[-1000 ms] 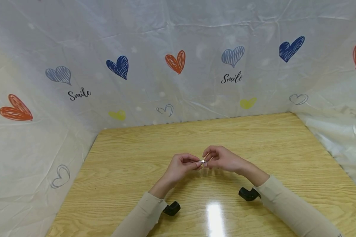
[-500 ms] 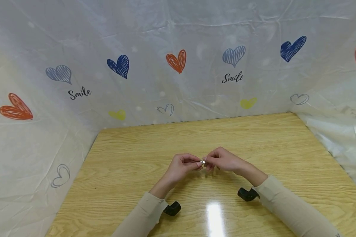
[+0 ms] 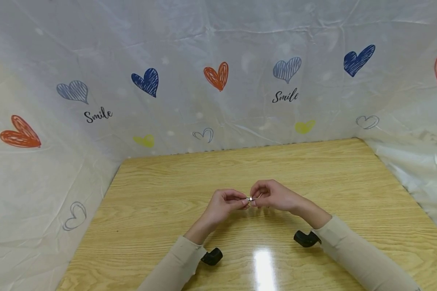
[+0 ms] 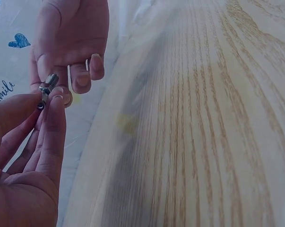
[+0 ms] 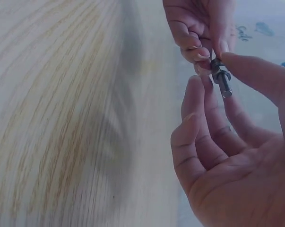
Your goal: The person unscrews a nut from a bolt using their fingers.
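A small metal bolt [image 5: 226,90] with a hex nut [image 5: 221,75] on its thread is at the middle of the table in the head view. My left hand [image 3: 222,204] pinches the bolt's head end between thumb and fingertips, which partly cover it. The bare threaded end points toward my right hand [image 3: 278,197]. That hand's thumb [image 5: 248,71] lies right by the nut, while its index finger stands apart from the bolt. The remaining right fingers are spread and loosely bent below, as the right wrist view shows.
Both hands are raised above the wood-grain table [image 3: 167,242]. Black curved pieces [image 3: 212,256] stick out at both sleeve cuffs. A pale sheet [image 3: 240,32] printed with hearts and "Smile" hangs behind the table and along its sides.
Half a second ago my right fingers closed over the nut and bolt end; now they have spread back, showing the thread, much as one second ago. My left hand has kept its pinch.
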`<state>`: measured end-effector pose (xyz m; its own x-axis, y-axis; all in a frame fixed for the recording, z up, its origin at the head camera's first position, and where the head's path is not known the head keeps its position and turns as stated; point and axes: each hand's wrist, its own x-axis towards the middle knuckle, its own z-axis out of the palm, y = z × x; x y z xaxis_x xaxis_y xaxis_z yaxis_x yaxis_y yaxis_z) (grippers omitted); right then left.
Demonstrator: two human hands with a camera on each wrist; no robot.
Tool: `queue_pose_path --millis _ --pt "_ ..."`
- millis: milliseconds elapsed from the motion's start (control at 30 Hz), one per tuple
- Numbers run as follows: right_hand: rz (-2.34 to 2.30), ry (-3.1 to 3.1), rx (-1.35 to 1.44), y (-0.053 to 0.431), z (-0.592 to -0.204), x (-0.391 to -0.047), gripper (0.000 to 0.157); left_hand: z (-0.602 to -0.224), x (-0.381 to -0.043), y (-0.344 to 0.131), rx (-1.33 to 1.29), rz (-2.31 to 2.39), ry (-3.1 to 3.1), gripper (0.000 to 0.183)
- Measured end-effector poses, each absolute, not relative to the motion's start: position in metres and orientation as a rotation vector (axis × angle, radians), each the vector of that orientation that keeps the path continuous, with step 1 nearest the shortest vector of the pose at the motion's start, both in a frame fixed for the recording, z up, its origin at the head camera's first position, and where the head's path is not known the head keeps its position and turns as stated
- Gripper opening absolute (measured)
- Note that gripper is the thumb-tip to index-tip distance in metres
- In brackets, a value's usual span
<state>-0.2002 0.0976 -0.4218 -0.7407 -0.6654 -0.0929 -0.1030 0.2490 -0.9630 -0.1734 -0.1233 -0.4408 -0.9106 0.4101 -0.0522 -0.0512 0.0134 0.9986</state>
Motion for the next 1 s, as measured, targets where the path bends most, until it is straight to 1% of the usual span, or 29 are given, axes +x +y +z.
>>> queue_pose_path --millis 167,400,633,733,900,1000 --pt "-1.465 2.12 -0.676 0.0976 -0.42 -0.2002 0.024 -0.4399 -0.173 -0.1234 0.364 1.976 1.95 0.023" --pt "-1.4 2.145 -0.679 0.0957 -0.4213 -0.2 0.037 -0.4398 -0.1741 -0.1235 0.357 1.952 1.976 0.021" --pt "-1.395 2.135 -0.681 0.0951 -0.4226 -0.1985 0.04 -0.4424 -0.1753 -0.1236 0.372 1.941 1.971 0.02" --pt "-1.402 2.125 -0.692 0.0958 -0.423 -0.1983 0.036 -0.4423 -0.1745 -0.1232 0.363 1.945 1.972 0.02" --pt "-1.45 2.081 -0.707 0.0971 -0.4216 -0.1978 0.019 -0.4412 -0.1731 -0.1223 0.357 1.948 1.987 0.022" --pt "-1.496 2.047 -0.707 0.0971 -0.4216 -0.1979 0.019 -0.4405 -0.1729 -0.1218 0.356 1.954 1.991 0.022"
